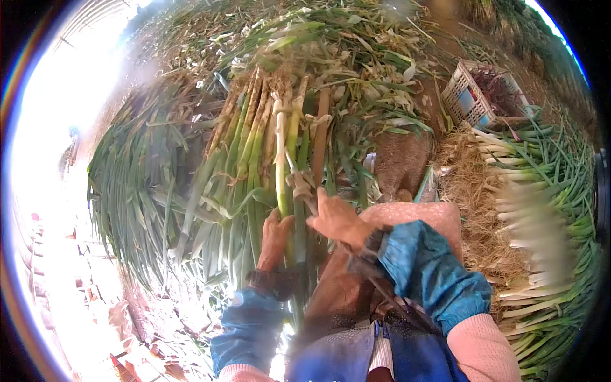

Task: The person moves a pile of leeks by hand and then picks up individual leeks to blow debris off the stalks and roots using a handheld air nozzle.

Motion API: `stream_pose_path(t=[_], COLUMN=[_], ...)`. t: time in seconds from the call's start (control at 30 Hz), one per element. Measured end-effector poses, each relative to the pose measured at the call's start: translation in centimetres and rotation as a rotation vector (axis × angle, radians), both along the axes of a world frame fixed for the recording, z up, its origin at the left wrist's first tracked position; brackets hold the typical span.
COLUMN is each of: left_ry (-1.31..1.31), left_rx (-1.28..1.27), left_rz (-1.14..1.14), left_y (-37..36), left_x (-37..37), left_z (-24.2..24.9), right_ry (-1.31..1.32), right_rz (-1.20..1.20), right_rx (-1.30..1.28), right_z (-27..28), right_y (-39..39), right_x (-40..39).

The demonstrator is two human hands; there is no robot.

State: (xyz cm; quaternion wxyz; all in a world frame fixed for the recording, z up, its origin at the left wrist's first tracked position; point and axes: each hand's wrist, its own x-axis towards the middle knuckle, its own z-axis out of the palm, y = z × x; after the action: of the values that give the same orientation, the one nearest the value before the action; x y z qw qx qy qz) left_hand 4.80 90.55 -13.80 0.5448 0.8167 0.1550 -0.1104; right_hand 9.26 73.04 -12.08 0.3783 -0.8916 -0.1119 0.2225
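Observation:
My left hand is wrapped round the green part of a long green onion, whose pale stem and roots point away from me. Just right of it, my right hand grips a muddy nozzle gun. The gun's thin tip is right beside the onion's stem, and a dark hose trails back from that hand across my lap. Several unpeeled green onions with brown, soil-stained stems lie side by side left of the held one. Part of the gun is hidden by my fingers.
A big heap of green onion leaves spreads at the left. Peeled green onions lie in a row at the right, beside a pile of cut roots. A plastic crate stands at the back right. Loose leaf scraps cover the ground ahead.

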Motion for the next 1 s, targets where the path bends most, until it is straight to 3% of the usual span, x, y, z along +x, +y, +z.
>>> stream_pose_path(t=[0.13,0.2,0.27,0.43,0.5,0.83,1.0], left_ry=[-0.030,-0.022,-0.057,-0.170,-0.078,-0.032,-0.081], left_rx=[-0.042,-0.025,-0.034,-0.044,-0.056,0.034,0.114], left_rz=[0.056,0.058,0.057,-0.014,0.037,0.078,0.063], left_y=[0.1,-0.6,-0.6,-0.4,-1.8,-0.3,-2.1], left_x=[-0.7,-1.0,-1.1,-1.1,-1.0,-2.0,-1.7], left_z=[-0.3,0.5,-0.7,-4.6,-0.9,-2.7,-0.2], right_ry=[-0.063,-0.021,-0.032,0.057,0.050,-0.171,-0.134], right_rz=[-0.095,-0.016,0.077,0.086,0.046,-0.089,-0.037], right_rx=[-0.068,-0.029,0.054,-0.052,-0.026,-0.088,-0.074], right_z=[-1.3,0.8,-0.3,1.3,0.2,-3.1,-0.2], right_y=[1.0,0.4,-0.6,-1.8,-1.2,2.6,1.0], right_x=[2.0,0.4,-2.6,-5.0,-3.1,4.7,4.3])
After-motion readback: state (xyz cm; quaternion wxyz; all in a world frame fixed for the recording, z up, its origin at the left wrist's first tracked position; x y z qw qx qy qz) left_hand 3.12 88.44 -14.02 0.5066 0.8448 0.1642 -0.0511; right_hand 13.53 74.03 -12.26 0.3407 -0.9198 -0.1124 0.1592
